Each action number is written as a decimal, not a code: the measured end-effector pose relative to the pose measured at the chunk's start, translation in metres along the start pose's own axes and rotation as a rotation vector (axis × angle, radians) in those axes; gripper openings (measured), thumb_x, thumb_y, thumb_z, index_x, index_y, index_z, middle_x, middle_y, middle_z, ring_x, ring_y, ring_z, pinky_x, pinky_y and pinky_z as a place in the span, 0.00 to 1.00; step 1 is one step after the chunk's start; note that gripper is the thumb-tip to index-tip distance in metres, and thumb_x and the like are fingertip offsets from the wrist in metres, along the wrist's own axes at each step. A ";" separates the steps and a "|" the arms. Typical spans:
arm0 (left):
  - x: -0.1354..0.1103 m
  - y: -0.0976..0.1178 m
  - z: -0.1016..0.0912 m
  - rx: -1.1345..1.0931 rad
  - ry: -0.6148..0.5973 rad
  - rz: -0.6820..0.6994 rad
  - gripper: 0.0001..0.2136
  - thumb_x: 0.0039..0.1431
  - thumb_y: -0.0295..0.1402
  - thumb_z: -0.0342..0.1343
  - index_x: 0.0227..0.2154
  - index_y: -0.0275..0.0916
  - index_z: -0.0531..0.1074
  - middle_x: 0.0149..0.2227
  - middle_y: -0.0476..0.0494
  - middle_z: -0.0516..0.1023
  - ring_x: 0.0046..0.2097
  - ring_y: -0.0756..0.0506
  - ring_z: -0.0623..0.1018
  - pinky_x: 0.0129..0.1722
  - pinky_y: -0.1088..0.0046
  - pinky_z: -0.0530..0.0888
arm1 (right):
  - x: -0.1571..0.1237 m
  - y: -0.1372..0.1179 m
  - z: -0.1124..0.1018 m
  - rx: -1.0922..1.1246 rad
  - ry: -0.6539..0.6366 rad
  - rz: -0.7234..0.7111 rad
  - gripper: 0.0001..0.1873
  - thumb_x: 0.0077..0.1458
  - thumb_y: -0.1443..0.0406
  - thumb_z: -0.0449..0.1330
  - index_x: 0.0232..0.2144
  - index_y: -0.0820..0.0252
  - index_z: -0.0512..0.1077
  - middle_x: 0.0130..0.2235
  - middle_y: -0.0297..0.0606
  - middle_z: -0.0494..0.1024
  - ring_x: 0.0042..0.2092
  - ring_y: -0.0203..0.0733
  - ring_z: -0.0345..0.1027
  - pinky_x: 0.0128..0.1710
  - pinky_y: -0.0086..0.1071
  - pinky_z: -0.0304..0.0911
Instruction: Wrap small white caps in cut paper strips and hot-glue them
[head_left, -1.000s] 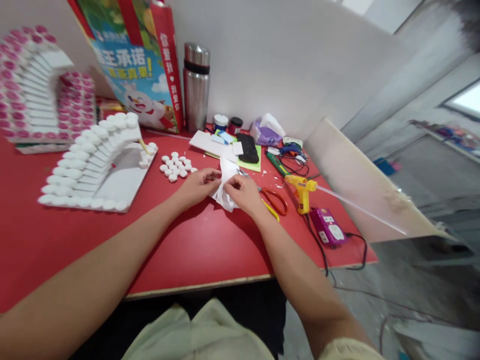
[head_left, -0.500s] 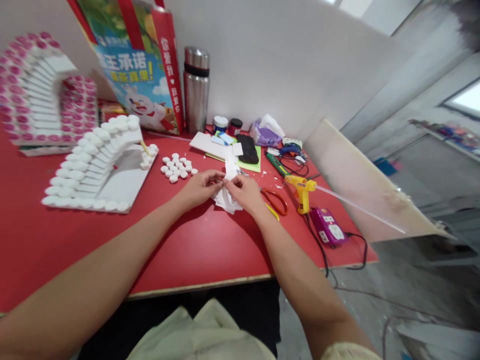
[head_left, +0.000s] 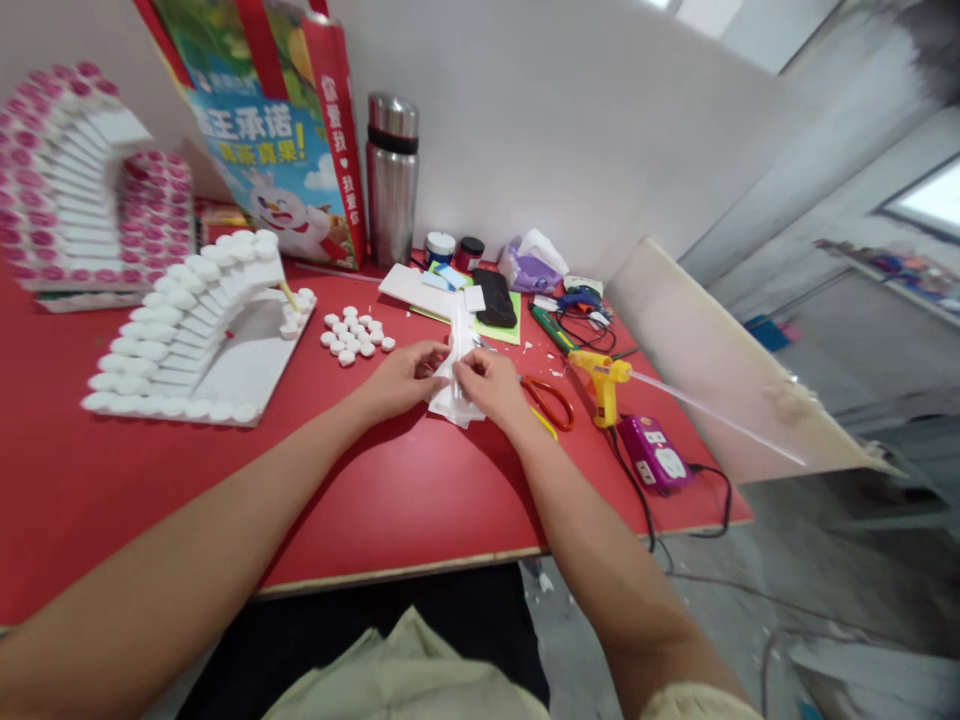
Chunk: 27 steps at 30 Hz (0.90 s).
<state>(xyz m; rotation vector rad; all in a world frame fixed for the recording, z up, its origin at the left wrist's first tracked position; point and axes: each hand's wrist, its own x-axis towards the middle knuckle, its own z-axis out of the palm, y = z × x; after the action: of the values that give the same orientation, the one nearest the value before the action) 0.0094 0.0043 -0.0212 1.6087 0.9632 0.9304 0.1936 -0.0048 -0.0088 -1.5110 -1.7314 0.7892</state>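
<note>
Right hand (head_left: 489, 383) pinched white paper (head_left: 454, 404) on the red table (head_left: 420, 490); left hand (head_left: 401, 379) sat at its left edge, couldn't tell if gripping. White discs (head_left: 355, 329) lay left, yellow glue gun (head_left: 603, 370) right.
</note>
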 end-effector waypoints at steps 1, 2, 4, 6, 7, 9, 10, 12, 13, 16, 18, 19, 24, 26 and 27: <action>0.001 -0.003 0.000 -0.021 0.003 0.004 0.21 0.51 0.32 0.63 0.50 0.35 0.75 0.43 0.40 0.80 0.38 0.46 0.78 0.38 0.68 0.74 | 0.000 0.001 -0.002 0.037 -0.004 0.006 0.10 0.54 0.62 0.59 0.22 0.55 0.66 0.21 0.29 0.70 0.28 0.37 0.64 0.30 0.30 0.58; 0.002 -0.005 0.000 -0.045 0.000 0.001 0.22 0.50 0.31 0.63 0.50 0.35 0.75 0.43 0.41 0.80 0.37 0.46 0.78 0.38 0.69 0.74 | 0.001 0.001 -0.005 0.077 -0.002 0.013 0.10 0.53 0.61 0.59 0.22 0.55 0.66 0.21 0.28 0.69 0.27 0.37 0.63 0.29 0.30 0.57; 0.003 -0.007 0.000 -0.073 0.004 -0.023 0.23 0.49 0.29 0.62 0.51 0.36 0.74 0.41 0.43 0.79 0.35 0.47 0.77 0.35 0.70 0.73 | 0.001 0.000 -0.012 0.158 0.038 0.017 0.10 0.51 0.60 0.60 0.22 0.55 0.66 0.21 0.28 0.67 0.26 0.36 0.61 0.29 0.31 0.57; 0.003 -0.006 0.001 -0.050 0.021 -0.052 0.24 0.49 0.28 0.61 0.53 0.36 0.73 0.38 0.45 0.78 0.33 0.48 0.76 0.33 0.72 0.73 | 0.002 -0.002 -0.021 0.223 0.112 0.002 0.09 0.48 0.58 0.61 0.22 0.56 0.68 0.23 0.28 0.67 0.27 0.36 0.59 0.30 0.31 0.57; 0.002 -0.004 0.001 -0.025 0.032 -0.062 0.25 0.50 0.28 0.61 0.53 0.35 0.73 0.37 0.45 0.77 0.32 0.48 0.76 0.32 0.72 0.72 | 0.002 -0.003 -0.024 0.248 0.136 -0.004 0.09 0.47 0.58 0.61 0.22 0.56 0.69 0.23 0.29 0.68 0.28 0.36 0.59 0.31 0.31 0.57; 0.001 0.000 0.001 0.026 0.045 -0.072 0.23 0.53 0.29 0.60 0.54 0.34 0.73 0.38 0.44 0.77 0.32 0.47 0.76 0.32 0.70 0.73 | 0.002 -0.005 -0.029 0.297 0.115 0.008 0.09 0.46 0.58 0.62 0.23 0.57 0.71 0.24 0.30 0.69 0.28 0.36 0.59 0.31 0.31 0.56; 0.001 0.001 0.001 0.053 0.056 -0.075 0.22 0.55 0.29 0.59 0.54 0.33 0.73 0.38 0.43 0.78 0.33 0.47 0.76 0.33 0.69 0.74 | 0.002 -0.006 -0.030 0.325 0.087 0.026 0.09 0.45 0.58 0.63 0.23 0.57 0.72 0.24 0.30 0.69 0.28 0.35 0.58 0.30 0.31 0.55; 0.000 0.001 -0.001 0.111 0.100 -0.071 0.19 0.58 0.31 0.59 0.53 0.33 0.74 0.40 0.40 0.79 0.35 0.45 0.78 0.36 0.66 0.76 | 0.001 -0.007 -0.031 0.389 0.056 0.071 0.09 0.45 0.58 0.63 0.24 0.57 0.72 0.24 0.30 0.68 0.27 0.35 0.58 0.29 0.31 0.55; 0.000 0.001 -0.002 0.146 0.135 -0.057 0.18 0.58 0.31 0.59 0.51 0.33 0.75 0.41 0.39 0.80 0.37 0.44 0.78 0.39 0.64 0.76 | 0.001 -0.009 -0.032 0.426 0.064 0.088 0.09 0.45 0.58 0.63 0.25 0.57 0.72 0.24 0.30 0.68 0.27 0.35 0.58 0.29 0.31 0.56; 0.000 0.003 -0.005 0.194 0.273 0.022 0.14 0.59 0.36 0.61 0.45 0.34 0.78 0.46 0.35 0.81 0.45 0.41 0.80 0.48 0.59 0.77 | -0.001 -0.017 -0.038 0.539 0.118 0.101 0.09 0.43 0.58 0.61 0.27 0.55 0.68 0.28 0.32 0.69 0.30 0.37 0.62 0.32 0.32 0.61; 0.000 0.007 -0.007 0.073 0.332 0.059 0.16 0.62 0.42 0.60 0.44 0.35 0.78 0.48 0.35 0.82 0.47 0.40 0.80 0.50 0.59 0.78 | -0.003 -0.021 -0.043 0.594 0.116 0.086 0.09 0.42 0.58 0.60 0.26 0.55 0.66 0.34 0.35 0.73 0.33 0.39 0.66 0.35 0.33 0.64; 0.001 0.009 -0.007 -0.048 0.329 0.052 0.18 0.64 0.47 0.59 0.44 0.36 0.77 0.48 0.35 0.82 0.48 0.40 0.81 0.50 0.59 0.78 | -0.004 -0.023 -0.045 0.610 0.094 0.081 0.09 0.42 0.58 0.60 0.26 0.55 0.65 0.36 0.36 0.74 0.34 0.39 0.67 0.35 0.33 0.65; -0.001 0.019 -0.004 -0.629 0.160 -0.155 0.24 0.59 0.53 0.65 0.45 0.35 0.78 0.43 0.34 0.85 0.48 0.35 0.84 0.50 0.57 0.81 | -0.007 -0.019 -0.044 0.616 -0.146 0.093 0.12 0.42 0.58 0.67 0.26 0.56 0.70 0.35 0.35 0.76 0.29 0.35 0.63 0.30 0.31 0.60; -0.004 0.019 -0.003 -0.693 0.218 -0.190 0.25 0.45 0.42 0.77 0.44 0.34 0.79 0.41 0.35 0.86 0.44 0.35 0.85 0.49 0.56 0.81 | -0.007 -0.017 -0.040 0.638 -0.195 0.143 0.14 0.45 0.54 0.69 0.28 0.57 0.73 0.34 0.35 0.77 0.29 0.35 0.63 0.30 0.31 0.60; -0.005 0.019 -0.002 -0.705 0.248 -0.193 0.26 0.40 0.37 0.79 0.43 0.33 0.79 0.39 0.36 0.86 0.42 0.35 0.85 0.49 0.56 0.81 | -0.007 -0.016 -0.038 0.656 -0.208 0.171 0.17 0.46 0.52 0.70 0.29 0.57 0.74 0.33 0.35 0.76 0.29 0.35 0.64 0.30 0.30 0.61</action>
<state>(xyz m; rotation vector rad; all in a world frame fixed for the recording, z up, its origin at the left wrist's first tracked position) 0.0084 -0.0032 -0.0025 0.8088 0.8079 1.1824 0.2157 -0.0140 0.0252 -1.1517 -1.2909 1.4755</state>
